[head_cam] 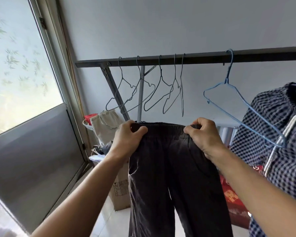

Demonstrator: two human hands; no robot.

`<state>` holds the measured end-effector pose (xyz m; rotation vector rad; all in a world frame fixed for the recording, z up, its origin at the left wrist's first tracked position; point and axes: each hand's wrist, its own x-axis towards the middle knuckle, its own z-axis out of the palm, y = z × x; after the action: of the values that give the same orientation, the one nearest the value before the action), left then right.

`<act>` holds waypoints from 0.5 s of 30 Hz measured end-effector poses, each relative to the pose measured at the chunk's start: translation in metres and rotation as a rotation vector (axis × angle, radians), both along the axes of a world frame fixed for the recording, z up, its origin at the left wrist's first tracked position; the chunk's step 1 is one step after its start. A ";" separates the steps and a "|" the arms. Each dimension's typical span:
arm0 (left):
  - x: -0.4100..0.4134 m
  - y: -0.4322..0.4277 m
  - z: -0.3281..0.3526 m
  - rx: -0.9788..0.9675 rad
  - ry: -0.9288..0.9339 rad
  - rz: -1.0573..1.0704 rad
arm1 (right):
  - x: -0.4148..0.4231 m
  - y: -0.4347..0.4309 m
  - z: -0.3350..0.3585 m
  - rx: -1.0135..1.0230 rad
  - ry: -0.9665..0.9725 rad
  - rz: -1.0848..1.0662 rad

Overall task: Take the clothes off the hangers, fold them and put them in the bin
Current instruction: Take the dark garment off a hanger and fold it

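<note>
Trousers point(174, 168), dark, hang full length in front of the person, held up by the waistband point(166, 127) just below the rail point(186, 58). The left hand point(126, 137) pinches one end of the band and the right hand point(203, 137) the other, each grip clenched on the cloth with the thumb in front. The trousers are off their hanger, so the step in hand looks like the start of folding. The next move probably calls for bringing the two hands together to lay one leg on the other, then doubling the length.

Open room is narrow. Bare wire hangers point(161, 74) dangle just behind the band, a blue hanger point(226, 80) hangs by the right hand, and a checked garment point(280, 117) on the rail crowds the right forearm. A box point(120, 194) stands behind the left leg and a red bag point(232, 199) behind the right. The freest room lies toward the person and down over the floor point(106, 219). I cannot tell where the bin is.
</note>
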<state>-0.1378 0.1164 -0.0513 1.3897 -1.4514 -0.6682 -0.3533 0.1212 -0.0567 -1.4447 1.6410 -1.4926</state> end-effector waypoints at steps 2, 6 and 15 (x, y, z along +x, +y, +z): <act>-0.018 0.011 -0.001 -0.085 -0.075 -0.004 | 0.009 0.004 -0.003 -0.040 0.036 -0.009; -0.045 0.020 -0.001 -0.149 -0.066 -0.076 | 0.025 0.010 -0.005 -0.113 0.097 0.012; -0.056 0.027 0.016 -0.074 0.141 -0.237 | 0.040 0.018 0.001 -0.109 -0.203 0.211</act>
<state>-0.1937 0.1437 -0.0356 1.1013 -1.5250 -0.8363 -0.3134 0.1396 -0.0561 -1.4219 1.2648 -1.5701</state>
